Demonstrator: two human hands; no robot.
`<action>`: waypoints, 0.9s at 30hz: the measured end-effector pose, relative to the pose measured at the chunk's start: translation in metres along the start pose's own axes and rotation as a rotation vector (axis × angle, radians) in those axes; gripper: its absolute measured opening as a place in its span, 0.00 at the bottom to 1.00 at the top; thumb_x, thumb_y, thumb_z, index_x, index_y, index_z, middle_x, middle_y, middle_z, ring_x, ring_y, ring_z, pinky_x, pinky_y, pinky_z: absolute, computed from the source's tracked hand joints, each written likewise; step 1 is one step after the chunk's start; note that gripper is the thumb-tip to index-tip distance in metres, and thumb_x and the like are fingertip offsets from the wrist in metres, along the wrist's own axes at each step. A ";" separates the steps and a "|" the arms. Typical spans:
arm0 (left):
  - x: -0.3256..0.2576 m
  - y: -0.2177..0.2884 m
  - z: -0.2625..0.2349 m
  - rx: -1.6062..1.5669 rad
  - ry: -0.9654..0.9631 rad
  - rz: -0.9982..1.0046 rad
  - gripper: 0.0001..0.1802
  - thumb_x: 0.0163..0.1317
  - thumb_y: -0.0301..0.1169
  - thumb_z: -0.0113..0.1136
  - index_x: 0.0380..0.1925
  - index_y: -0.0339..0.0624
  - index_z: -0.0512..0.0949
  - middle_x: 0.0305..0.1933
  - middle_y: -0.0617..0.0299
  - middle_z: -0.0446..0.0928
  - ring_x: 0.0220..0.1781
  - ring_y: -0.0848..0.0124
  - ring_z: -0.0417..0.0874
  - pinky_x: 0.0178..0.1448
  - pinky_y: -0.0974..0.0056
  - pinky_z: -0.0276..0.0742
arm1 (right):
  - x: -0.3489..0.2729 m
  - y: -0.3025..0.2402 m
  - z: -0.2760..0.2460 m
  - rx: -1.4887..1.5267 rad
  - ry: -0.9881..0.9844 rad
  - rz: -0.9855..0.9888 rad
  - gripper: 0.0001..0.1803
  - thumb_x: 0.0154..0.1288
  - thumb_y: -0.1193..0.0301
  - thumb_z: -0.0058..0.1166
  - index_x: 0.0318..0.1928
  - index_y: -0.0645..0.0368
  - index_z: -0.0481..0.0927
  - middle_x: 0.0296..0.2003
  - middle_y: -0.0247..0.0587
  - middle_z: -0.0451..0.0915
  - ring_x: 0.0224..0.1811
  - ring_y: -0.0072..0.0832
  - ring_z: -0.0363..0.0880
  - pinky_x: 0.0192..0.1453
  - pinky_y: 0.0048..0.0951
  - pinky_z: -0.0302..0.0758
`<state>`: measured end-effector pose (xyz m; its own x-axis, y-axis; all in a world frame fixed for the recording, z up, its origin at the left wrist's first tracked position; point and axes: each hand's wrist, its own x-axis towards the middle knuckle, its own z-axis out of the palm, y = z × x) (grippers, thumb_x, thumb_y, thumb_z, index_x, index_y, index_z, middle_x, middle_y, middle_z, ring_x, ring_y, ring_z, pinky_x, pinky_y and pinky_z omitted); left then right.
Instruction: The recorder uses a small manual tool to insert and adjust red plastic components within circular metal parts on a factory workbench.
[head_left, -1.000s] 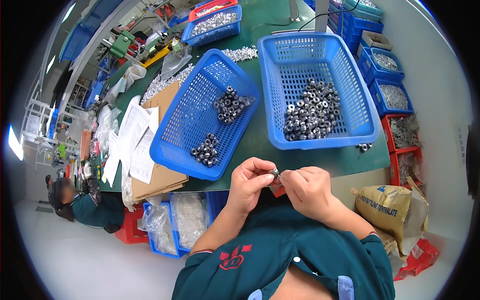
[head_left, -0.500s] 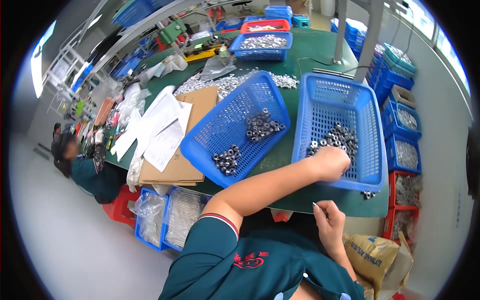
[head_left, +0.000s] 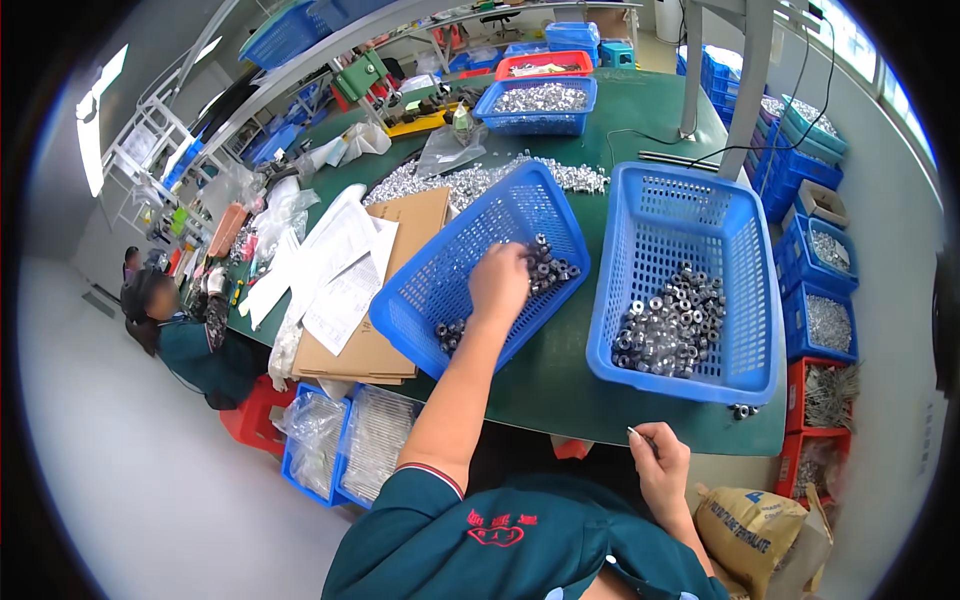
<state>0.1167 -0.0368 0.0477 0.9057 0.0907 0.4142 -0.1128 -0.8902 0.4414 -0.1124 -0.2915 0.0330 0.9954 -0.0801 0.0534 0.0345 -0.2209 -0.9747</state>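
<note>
My left hand (head_left: 499, 284) is over the slanted blue plastic basket (head_left: 408, 270), its fingers curled and slightly blurred beside a pile of small dark metal nut-like parts (head_left: 556, 272). Whatever those fingers hold is hidden. A smaller group of the same parts (head_left: 449, 334) lies near the basket's front corner, partly behind my wrist. To the right stands a second blue basket (head_left: 735, 378) with a larger heap of shiny ring-shaped metal parts (head_left: 675, 320). In front of the table edge, my right hand (head_left: 660, 462) is closed, with something small and dark between its fingers that I cannot make out.
Loose silvery pieces (head_left: 450, 182) spread behind the slanted basket. Papers (head_left: 345, 295) lie on cardboard (head_left: 350, 352) at left. A few dark parts (head_left: 743, 411) sit by the right basket's front corner. Stacked bins (head_left: 826, 320) stand at right; another person (head_left: 185, 345) sits at far left.
My left hand has moved left from the right basket to the slanted one, uncovering the heap in the right basket. My right hand stays closed in nearly the same place.
</note>
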 end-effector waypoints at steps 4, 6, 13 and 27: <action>0.007 -0.031 0.010 0.166 0.055 0.005 0.10 0.59 0.28 0.59 0.40 0.44 0.82 0.43 0.54 0.80 0.42 0.52 0.84 0.46 0.51 0.81 | 0.004 -0.003 0.008 0.001 -0.047 -0.081 0.03 0.65 0.77 0.59 0.36 0.64 0.79 0.20 0.35 0.75 0.20 0.17 0.68 0.26 0.22 0.66; 0.009 -0.032 0.020 0.328 0.001 -0.061 0.10 0.59 0.29 0.61 0.41 0.46 0.83 0.43 0.56 0.80 0.44 0.53 0.83 0.47 0.52 0.80 | 0.005 -0.003 0.010 -0.004 -0.052 -0.079 0.03 0.65 0.77 0.59 0.36 0.64 0.79 0.20 0.35 0.75 0.20 0.18 0.68 0.26 0.22 0.67; -0.008 -0.044 0.030 0.297 0.138 0.119 0.06 0.58 0.25 0.55 0.34 0.43 0.79 0.38 0.57 0.80 0.49 0.56 0.79 0.46 0.52 0.80 | 0.003 -0.003 0.012 -0.003 -0.056 -0.081 0.03 0.65 0.78 0.59 0.36 0.64 0.79 0.21 0.38 0.77 0.20 0.20 0.72 0.26 0.23 0.68; -0.113 0.011 -0.053 -1.570 -0.408 -0.266 0.13 0.59 0.15 0.59 0.44 0.36 0.77 0.44 0.58 0.78 0.41 0.67 0.85 0.45 0.66 0.82 | 0.005 -0.016 0.021 -0.027 -0.107 -0.178 0.03 0.64 0.77 0.60 0.36 0.64 0.79 0.21 0.40 0.79 0.20 0.26 0.76 0.26 0.26 0.71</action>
<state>-0.0088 -0.0337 0.0479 0.9787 -0.1856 0.0874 0.0055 0.4495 0.8933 -0.1066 -0.2679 0.0440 0.9777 0.0657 0.1996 0.2097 -0.2480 -0.9458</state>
